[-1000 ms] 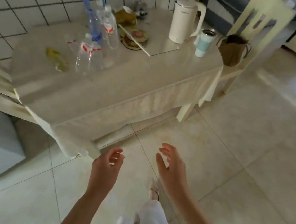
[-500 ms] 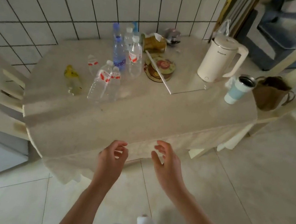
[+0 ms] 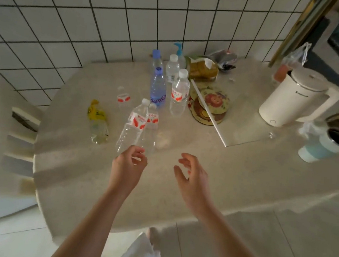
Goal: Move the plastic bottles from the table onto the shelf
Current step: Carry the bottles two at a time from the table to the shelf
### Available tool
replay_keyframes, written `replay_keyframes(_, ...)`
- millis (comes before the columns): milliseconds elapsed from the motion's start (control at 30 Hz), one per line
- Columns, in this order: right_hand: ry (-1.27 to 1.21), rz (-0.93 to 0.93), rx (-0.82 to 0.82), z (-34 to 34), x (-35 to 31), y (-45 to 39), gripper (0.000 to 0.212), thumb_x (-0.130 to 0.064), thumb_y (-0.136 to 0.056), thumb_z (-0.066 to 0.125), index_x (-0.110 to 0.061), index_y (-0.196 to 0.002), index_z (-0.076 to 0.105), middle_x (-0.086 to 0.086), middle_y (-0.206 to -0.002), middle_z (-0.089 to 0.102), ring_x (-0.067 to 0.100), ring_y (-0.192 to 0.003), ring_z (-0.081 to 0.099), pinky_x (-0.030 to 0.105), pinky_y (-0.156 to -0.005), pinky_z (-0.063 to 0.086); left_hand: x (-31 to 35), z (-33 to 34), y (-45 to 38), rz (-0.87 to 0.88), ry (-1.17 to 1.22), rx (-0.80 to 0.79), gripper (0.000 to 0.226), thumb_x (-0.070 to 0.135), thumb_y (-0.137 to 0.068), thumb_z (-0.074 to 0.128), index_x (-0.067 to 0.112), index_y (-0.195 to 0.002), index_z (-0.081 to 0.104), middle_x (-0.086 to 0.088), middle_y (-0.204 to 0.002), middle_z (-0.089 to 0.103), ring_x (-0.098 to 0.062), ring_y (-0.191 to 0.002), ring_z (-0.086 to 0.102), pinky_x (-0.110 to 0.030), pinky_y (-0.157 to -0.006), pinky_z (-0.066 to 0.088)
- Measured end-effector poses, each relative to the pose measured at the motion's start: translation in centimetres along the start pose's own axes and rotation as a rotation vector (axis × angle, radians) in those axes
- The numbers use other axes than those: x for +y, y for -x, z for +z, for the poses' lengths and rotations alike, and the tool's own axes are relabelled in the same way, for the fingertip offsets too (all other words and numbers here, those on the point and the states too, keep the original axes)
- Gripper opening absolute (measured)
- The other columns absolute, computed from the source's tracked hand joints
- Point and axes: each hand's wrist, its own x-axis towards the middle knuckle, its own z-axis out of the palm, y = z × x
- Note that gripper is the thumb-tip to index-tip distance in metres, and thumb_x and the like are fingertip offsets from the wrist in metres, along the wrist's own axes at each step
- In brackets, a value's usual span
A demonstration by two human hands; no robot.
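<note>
Several plastic bottles stand on the beige table (image 3: 179,191). Two clear red-label bottles (image 3: 132,124) stand nearest. Behind them are a blue-label bottle (image 3: 157,90), another red-label bottle (image 3: 179,94) and two more (image 3: 172,67) near the wall. A yellow-label bottle (image 3: 98,121) lies at the left, and a small clear one (image 3: 123,98) stands behind it. My left hand (image 3: 128,167) hovers just in front of the nearest bottle's base, fingers curled and empty. My right hand (image 3: 192,176) is open over the table, holding nothing. No shelf is visible.
A white kettle (image 3: 291,98) and a pale blue tumbler (image 3: 326,145) sit at the right. Round coasters (image 3: 210,103), a white stick, a snack bag (image 3: 203,69) and a pump bottle (image 3: 179,50) crowd the back. A chair (image 3: 14,138) stands at the left and a tiled wall behind.
I have come up to the table. Both hands moved forward from over the floor to above the tabletop, the left one arriving by the nearest bottle.
</note>
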Motion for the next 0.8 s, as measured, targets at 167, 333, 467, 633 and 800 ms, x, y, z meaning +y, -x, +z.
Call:
replay_keyframes(167,-0.010,0.051,0.034,2.2,-1.2,-6.1,0.044,-0.024,-0.088,0.065,-0.015,-0.128,0.049,0.001,-0.118,0.063,0.013,-0.113,0.056,0.028,-0.095,0.045,-0.6,0.1,-6.7,-0.044,-0.041,-0.050,0.025,0.013,-0.079,0.071,0.016,-0.104,0.068,0.003,-0.096,0.070,-0.013,-0.082,0.062,-0.025,-0.075,0.046)
replay_keyframes(333,-0.007,0.115,0.082,3.3,-1.7,-12.3,0.059,-0.030,-0.082,0.071,-0.010,-0.130,0.045,0.006,-0.120,0.059,0.020,-0.112,0.055,0.032,-0.094,0.046,-1.6,1.3,-11.9,-0.113,-0.121,-0.022,0.050,0.017,-0.076,0.075,0.017,-0.122,0.057,-0.007,-0.125,0.056,-0.028,-0.115,0.052,-0.039,-0.096,0.042)
replay_keyframes(467,-0.013,0.190,0.122,4.5,-1.9,-18.4,0.079,-0.036,-0.080,0.073,-0.004,-0.140,0.034,0.013,-0.133,0.050,0.026,-0.121,0.051,0.035,-0.101,0.043,-2.1,2.9,-14.9,-0.210,-0.126,0.028,0.075,0.026,-0.070,0.080,0.017,-0.135,0.043,-0.010,-0.135,0.046,-0.030,-0.121,0.041,-0.038,-0.099,0.034)
replay_keyframes(633,-0.056,0.228,0.146,6.0,-1.2,-24.8,0.102,-0.039,-0.077,0.075,0.001,-0.148,0.014,0.019,-0.153,0.027,0.029,-0.142,0.027,0.032,-0.113,0.025,-2.7,4.7,-17.0,-0.337,-0.173,0.050,0.094,0.035,-0.066,0.083,0.020,-0.143,0.030,-0.014,-0.142,0.038,-0.036,-0.127,0.037,-0.046,-0.104,0.034)
replay_keyframes(800,-0.085,0.246,0.134,6.8,0.5,-29.7,0.108,-0.036,-0.072,0.080,0.003,-0.148,0.013,0.020,-0.152,0.027,0.030,-0.142,0.026,0.033,-0.117,0.021,-3.7,6.1,-17.7,-0.373,-0.236,0.085,0.086,0.042,-0.060,0.084,0.024,-0.133,0.042,-0.010,-0.133,0.049,-0.035,-0.116,0.045,-0.042,-0.096,0.039)
